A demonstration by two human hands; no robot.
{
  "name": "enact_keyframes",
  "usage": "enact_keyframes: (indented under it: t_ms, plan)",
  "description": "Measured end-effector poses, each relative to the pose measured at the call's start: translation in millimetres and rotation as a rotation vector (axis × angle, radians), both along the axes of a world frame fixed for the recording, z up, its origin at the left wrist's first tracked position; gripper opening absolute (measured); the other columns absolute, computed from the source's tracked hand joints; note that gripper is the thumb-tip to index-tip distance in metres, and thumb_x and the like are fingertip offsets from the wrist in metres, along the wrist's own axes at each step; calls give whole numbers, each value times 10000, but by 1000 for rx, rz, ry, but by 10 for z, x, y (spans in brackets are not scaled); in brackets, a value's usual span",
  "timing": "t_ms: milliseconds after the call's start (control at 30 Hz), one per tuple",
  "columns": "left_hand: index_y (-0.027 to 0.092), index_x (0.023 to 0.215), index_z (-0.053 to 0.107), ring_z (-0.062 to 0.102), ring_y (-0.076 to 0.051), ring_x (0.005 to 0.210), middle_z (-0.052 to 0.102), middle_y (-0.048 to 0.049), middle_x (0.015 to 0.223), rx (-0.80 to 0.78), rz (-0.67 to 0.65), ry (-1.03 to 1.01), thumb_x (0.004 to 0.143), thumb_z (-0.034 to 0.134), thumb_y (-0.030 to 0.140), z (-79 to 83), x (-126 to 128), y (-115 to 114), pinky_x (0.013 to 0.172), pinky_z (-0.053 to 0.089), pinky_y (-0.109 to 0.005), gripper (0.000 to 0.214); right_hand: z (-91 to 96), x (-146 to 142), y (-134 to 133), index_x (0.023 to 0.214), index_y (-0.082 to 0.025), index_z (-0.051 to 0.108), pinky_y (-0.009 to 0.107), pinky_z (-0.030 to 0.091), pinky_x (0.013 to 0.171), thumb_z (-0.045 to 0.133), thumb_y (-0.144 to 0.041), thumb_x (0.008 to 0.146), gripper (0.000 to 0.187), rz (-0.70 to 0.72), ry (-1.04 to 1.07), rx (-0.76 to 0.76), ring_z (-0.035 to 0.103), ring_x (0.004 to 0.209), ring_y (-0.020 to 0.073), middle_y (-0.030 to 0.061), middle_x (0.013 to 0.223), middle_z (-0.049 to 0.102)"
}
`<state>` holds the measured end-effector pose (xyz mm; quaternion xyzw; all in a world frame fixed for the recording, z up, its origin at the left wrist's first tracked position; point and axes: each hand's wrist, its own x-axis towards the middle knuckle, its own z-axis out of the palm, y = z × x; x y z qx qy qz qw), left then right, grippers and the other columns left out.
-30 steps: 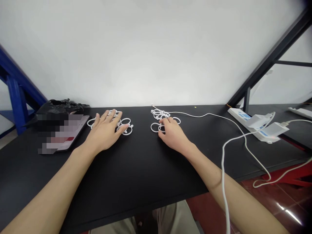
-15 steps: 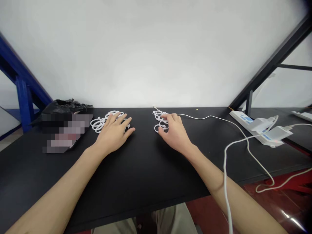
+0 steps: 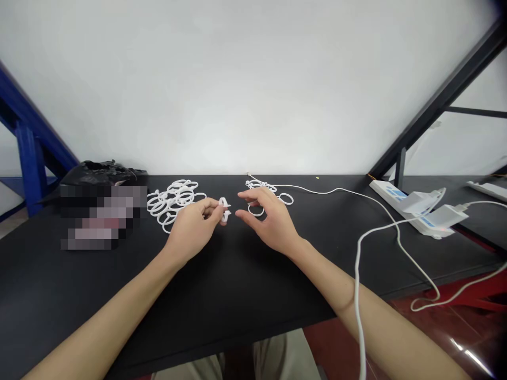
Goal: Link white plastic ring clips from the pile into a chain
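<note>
My left hand (image 3: 198, 221) pinches a white plastic ring (image 3: 225, 210) with small tabs between thumb and fingertips, just above the table. It may be more than one ring; the overlap hides this. Behind and left of that hand lies a loose pile of similar white rings (image 3: 174, 198). My right hand (image 3: 271, 216) is open, thumb and fingers apart, facing the held ring without touching it. Partly hidden behind the right hand lies a smaller group of white rings (image 3: 266, 184), with one ring (image 3: 285, 199) just to its right.
At left on the black table (image 3: 222, 301) are a black plastic bag (image 3: 99, 171) and a blurred-out object (image 3: 103, 216). A white power strip (image 3: 420, 221) with plugged-in chargers stands at right. A white cable (image 3: 358, 295) hangs across my right forearm; another cable (image 3: 317, 191) runs behind.
My left hand has moved right off the left pile and closed on a white ring. The right hand has shifted slightly, its fingers wider apart, and more of the left pile shows.
</note>
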<state>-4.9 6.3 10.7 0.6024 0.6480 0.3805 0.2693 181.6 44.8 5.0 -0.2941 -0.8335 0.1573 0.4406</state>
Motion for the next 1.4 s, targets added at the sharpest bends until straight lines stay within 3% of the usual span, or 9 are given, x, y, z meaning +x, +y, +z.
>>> enact_keyframes:
  t_ms: [167,267,433,600,733,967,1133,1300,1400]
  plan:
    - [227,783,679,630,-168,656,710,29,680,-7,-26,128,865,516,427,-6,25,-12,633,427,-273,271,-16,6,-42,1227,-238,578,266,537,711,753,-346,805,470,116,-78,-75,599,707,105,19,1002,639]
    - [231,798,685,631,-173,666,704,27,684,-11,-61,148,875,502,423,-26,29,-11,649,439,-284,277,-29,-30,-64,1123,-231,639,246,501,678,667,-310,884,253,110,-123,-47,582,686,100,12,935,656]
    - [214,1142,642,625,-205,893,716,-20,995,192,-89,222,877,462,310,-45,38,-31,850,470,-353,334,-23,-44,-27,928,-210,681,224,475,643,633,-253,908,68,74,-15,-140,602,654,102,-6,808,694]
    - [201,1340,492,536,-240,1147,603,-70,1259,354,-282,333,867,479,275,-51,41,-102,1051,379,-448,479,-11,-28,2,908,-214,681,230,463,643,621,-231,907,62,54,-52,-232,589,616,99,-21,781,700]
    - [205,1268,529,535,-272,1119,617,-84,1195,345,-325,429,886,526,404,-90,42,-99,1034,378,-490,430,-5,-40,-9,917,-210,666,234,468,677,590,-220,920,76,75,-84,-260,611,669,104,-12,829,698]
    - [217,1192,569,554,-258,1029,656,-60,1098,350,-302,472,892,549,405,-150,37,-46,977,406,-474,354,18,-38,-14,824,-201,657,205,462,635,555,-178,920,142,69,-10,-321,595,632,87,-31,736,673]
    - [224,1152,597,560,-239,989,662,-46,1044,332,-292,413,909,525,385,-127,18,-34,954,425,-444,300,14,-36,-21,942,-215,676,221,467,625,589,-284,921,113,18,30,-343,600,632,103,-27,722,683]
    - [241,1170,589,567,-249,1014,655,-51,1076,265,-276,341,871,577,471,-110,-5,-29,924,454,-418,377,8,-38,-16,894,-214,667,226,461,637,553,-257,940,130,21,-24,-307,597,643,101,-21,763,693]
    - [234,1142,596,558,-247,1015,652,-52,1067,264,-249,366,872,569,474,-113,-29,-6,928,450,-411,362,-23,-33,13,1021,-228,647,243,470,677,551,-276,946,131,27,-54,-305,616,683,111,-21,797,697]
